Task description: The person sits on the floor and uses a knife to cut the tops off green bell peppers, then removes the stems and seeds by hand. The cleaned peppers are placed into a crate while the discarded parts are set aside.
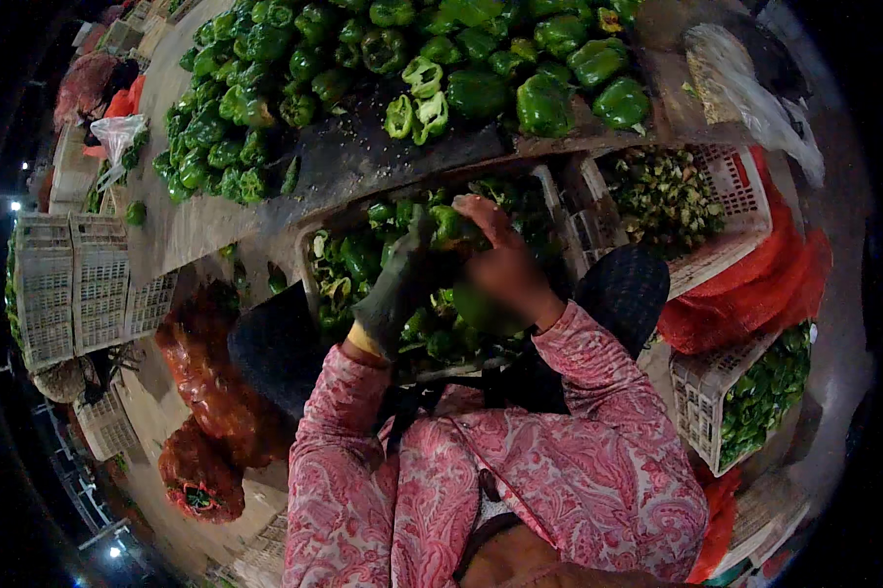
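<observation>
A green bell pepper (449, 225) sits between my two hands, over a plastic crate (305, 273) at my lap. My left hand (395, 283), in a dark glove with a yellow cuff, grips the pepper from its left side. My bare right hand (502, 253) closes around its right side, fingers bent over the top. Blur covers part of the right palm, so anything held lower there is hidden. Beneath the hands, the crate holds green peppers and cut pepper pieces (336, 288).
A large heap of green peppers (478, 92) lies on the table (383, 165) ahead, with cut halves (428, 117) near its edge. Right of me stand a crate of pepper scraps (739, 198), a red mesh sack (750, 283) and another pepper crate (695, 400). Full sacks (214, 389) lie left.
</observation>
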